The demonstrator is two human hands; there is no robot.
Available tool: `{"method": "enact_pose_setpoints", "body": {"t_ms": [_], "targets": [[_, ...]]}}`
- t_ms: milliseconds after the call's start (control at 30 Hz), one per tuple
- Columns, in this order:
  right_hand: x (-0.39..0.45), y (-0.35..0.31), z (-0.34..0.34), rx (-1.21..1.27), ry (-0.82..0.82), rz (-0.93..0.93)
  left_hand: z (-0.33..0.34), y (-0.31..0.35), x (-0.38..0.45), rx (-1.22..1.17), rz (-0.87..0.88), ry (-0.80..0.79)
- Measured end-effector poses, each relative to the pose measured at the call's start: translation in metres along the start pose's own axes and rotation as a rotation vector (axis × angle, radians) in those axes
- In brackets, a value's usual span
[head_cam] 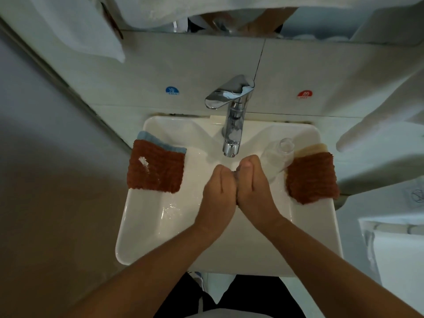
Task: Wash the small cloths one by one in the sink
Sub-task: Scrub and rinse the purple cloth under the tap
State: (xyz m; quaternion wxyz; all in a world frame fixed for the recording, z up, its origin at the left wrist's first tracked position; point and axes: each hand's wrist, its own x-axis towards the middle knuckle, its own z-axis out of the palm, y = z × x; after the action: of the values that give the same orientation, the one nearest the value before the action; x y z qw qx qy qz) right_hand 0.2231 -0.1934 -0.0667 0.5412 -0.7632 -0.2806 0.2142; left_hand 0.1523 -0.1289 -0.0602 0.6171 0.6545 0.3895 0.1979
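A white sink (142,228) fills the middle of the view, with a chrome faucet (232,125) at its back. My left hand (219,191) and my right hand (253,187) are pressed side by side over the basin, just below the spout. Their fingers are curled in and I see no cloth in them. On the sink's left rim lies a rust-brown cloth (156,168) over a light blue cloth (158,140). A second rust-brown cloth (312,177) lies on the right rim, on top of a beige cloth (309,148).
A clear bottle (278,154) lies on the right rim, touching the right cloths. Cold (172,90) and hot (303,94) stickers mark the tiled wall behind. White towels (75,26) hang at upper left and at the right. The basin is wet.
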Motion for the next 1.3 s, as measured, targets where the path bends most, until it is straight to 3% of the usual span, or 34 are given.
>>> {"method": "enact_pose_setpoints", "body": {"t_ms": [133,267,367,500,567,667,800,867,1000,1100,1167,1300], "targets": [[-0.009,-0.003,0.011,-0.019,-0.147,-0.086,-0.008,-0.002,0.017,-0.075,-0.127,0.078],[0.003,0.002,0.006,0.078,-0.041,0.018,0.000,-0.007,0.002,-0.074,-0.123,-0.004],[-0.009,-0.001,0.016,0.018,-0.128,-0.022,-0.006,-0.003,0.024,-0.181,-0.207,0.074],[0.017,0.003,0.008,0.098,0.003,0.027,0.006,-0.011,0.009,0.029,-0.034,0.021],[0.009,0.007,0.011,0.059,-0.029,0.007,0.002,-0.012,0.025,0.055,-0.133,0.016],[-0.006,0.011,0.013,-0.081,-0.152,-0.059,-0.005,-0.007,0.034,-0.086,-0.314,0.030],[0.020,0.017,0.003,0.022,-0.056,0.038,0.004,-0.012,0.000,0.061,-0.113,-0.074],[0.009,0.018,0.009,0.009,-0.028,0.034,-0.001,-0.011,0.013,0.068,-0.168,-0.066],[-0.014,0.012,0.011,-0.122,-0.147,-0.042,-0.004,-0.003,0.027,-0.086,-0.344,-0.033],[0.013,0.015,-0.002,-0.208,-0.091,-0.083,0.007,-0.009,0.001,-0.044,-0.193,-0.039],[0.017,0.014,0.000,-0.081,-0.056,0.015,0.005,-0.010,0.001,0.028,-0.127,-0.088],[-0.011,0.014,0.014,-0.060,-0.154,-0.008,-0.009,-0.008,0.036,-0.038,-0.348,-0.054]]}}
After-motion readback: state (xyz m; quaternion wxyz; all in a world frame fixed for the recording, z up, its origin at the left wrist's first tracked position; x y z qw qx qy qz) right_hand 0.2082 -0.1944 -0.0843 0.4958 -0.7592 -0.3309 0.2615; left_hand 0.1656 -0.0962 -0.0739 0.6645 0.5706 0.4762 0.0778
